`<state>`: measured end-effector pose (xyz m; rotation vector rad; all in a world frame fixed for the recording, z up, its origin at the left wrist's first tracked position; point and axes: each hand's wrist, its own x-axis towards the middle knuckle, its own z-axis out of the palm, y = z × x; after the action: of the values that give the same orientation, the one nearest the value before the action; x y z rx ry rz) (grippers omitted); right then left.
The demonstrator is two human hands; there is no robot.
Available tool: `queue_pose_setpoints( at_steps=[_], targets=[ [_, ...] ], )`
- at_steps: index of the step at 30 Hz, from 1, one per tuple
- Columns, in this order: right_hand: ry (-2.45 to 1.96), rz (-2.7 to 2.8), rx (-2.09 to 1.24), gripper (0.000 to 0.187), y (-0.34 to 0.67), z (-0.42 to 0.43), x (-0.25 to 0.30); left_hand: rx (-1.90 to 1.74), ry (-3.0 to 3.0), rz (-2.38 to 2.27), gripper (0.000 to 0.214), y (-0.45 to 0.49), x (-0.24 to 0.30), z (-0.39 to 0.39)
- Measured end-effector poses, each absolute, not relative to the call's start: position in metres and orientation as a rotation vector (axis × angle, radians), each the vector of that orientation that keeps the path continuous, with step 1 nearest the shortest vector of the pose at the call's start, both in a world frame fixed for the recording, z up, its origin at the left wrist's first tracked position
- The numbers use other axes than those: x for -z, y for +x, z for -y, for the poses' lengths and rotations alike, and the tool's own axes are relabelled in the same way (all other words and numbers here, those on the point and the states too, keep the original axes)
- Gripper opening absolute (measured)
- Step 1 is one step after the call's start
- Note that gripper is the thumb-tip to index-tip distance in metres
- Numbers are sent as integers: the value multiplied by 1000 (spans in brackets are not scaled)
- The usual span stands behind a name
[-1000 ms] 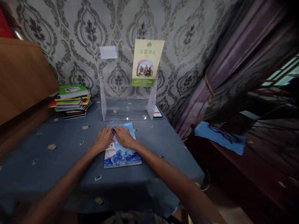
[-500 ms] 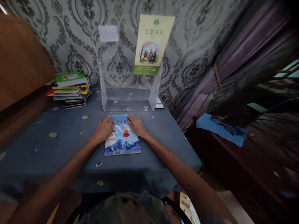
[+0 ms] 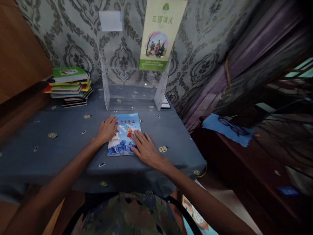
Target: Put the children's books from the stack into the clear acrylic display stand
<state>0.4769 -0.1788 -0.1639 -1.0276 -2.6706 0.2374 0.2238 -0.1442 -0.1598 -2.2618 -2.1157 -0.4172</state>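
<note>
In the head view your thin blue wave-covered picture book (image 3: 124,134) lies flat on the grey-blue counter (image 3: 61,143), long axis running away from you, left hand (image 3: 107,130) flat at its upper-left edge, right hand (image 3: 144,149) splayed on its lower-right corner, neither gripping.
</note>
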Motion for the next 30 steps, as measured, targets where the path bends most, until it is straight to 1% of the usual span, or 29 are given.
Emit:
queue_pose_setpoints(
  at_steps=[4, 9, 12, 15, 19, 22, 24, 25, 27, 30],
  targets=[
    [-1029, 2676, -206, 55, 477, 181, 163, 378, -2287, 2094, 54, 228, 161, 161],
    [-1022, 2663, -203, 54, 475, 179, 166, 364, -2425, 1849, 61, 249, 170, 215],
    [-1029, 2654, -233, 54, 476, 180, 166, 406, -2459, 1805, 60, 258, 174, 235],
    [-1016, 2654, -314, 55, 479, 178, 164, 478, -2467, 1869, 63, 253, 174, 233],
    [-1073, 2576, -432, 57, 485, 167, 161, 554, -2329, 2142, 72, 232, 170, 210],
    [-1152, 2513, -455, 56, 485, 155, 161, 663, -2290, 2292, 65, 222, 168, 193],
    [-1184, 2491, -467, 54, 482, 149, 161, 877, -2301, 2323, 59, 220, 168, 185],
    [-1201, 2478, -475, 52, 480, 146, 161, 1040, -2287, 2348, 57, 220, 168, 182],
    [-1232, 2441, -483, 49, 477, 144, 162, 1487, -2178, 2451, 53, 220, 166, 177],
    [-1245, 2384, -481, 48, 474, 144, 167, 2277, -1714, 2656, 48, 220, 160, 171]
  ],
)
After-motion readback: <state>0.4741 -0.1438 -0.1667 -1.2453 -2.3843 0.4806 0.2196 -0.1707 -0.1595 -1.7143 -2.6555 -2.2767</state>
